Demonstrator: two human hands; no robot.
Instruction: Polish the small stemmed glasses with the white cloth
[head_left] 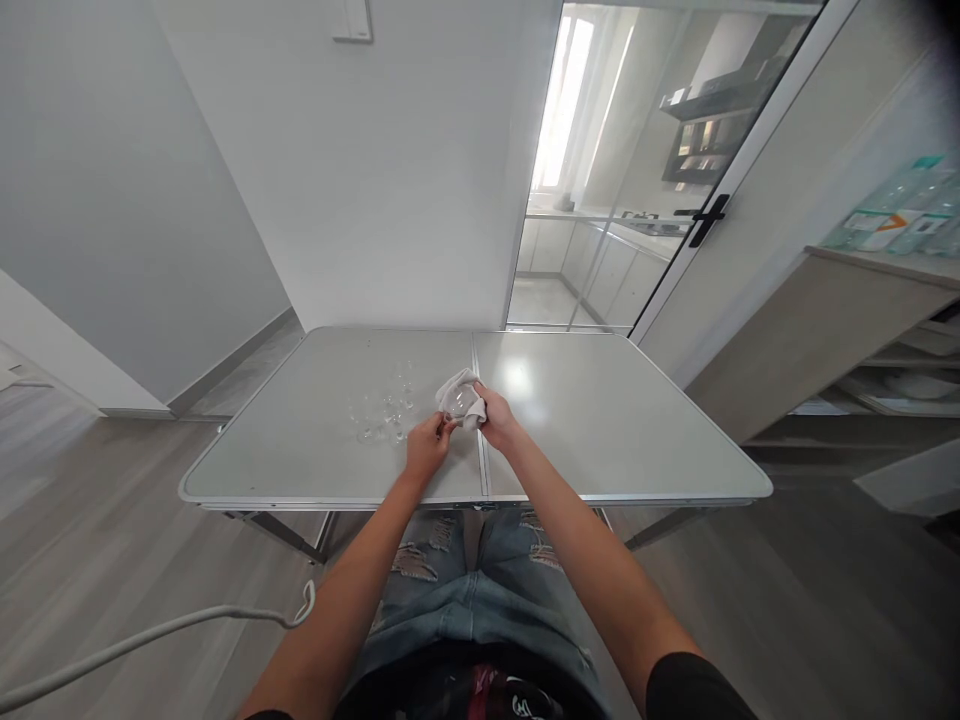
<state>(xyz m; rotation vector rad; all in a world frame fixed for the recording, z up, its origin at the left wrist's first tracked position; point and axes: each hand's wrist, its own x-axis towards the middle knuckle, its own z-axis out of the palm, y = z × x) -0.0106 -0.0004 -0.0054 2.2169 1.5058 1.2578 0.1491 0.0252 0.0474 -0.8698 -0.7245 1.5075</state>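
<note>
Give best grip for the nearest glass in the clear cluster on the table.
Probably its side wall, pinched from the near right, where the left hand is. The nearest glass stands at the cluster's edge; the other glasses crowd behind and left of it. Its exact shape is too small to tell.

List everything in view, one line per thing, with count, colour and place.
table: one, pale grey, in front of the person
glasses: several, clear, on the table left of its seam
glass: one, clear, between both hands
cloth: one, white, around the held glass
door: one, glass, behind the table, right
shelf: one, beige, far right
bottles: several, clear, on the shelf
cable: one, white, floor, lower left
left hand: one, bare, gripping the glass
right hand: one, bare, gripping the cloth
</note>
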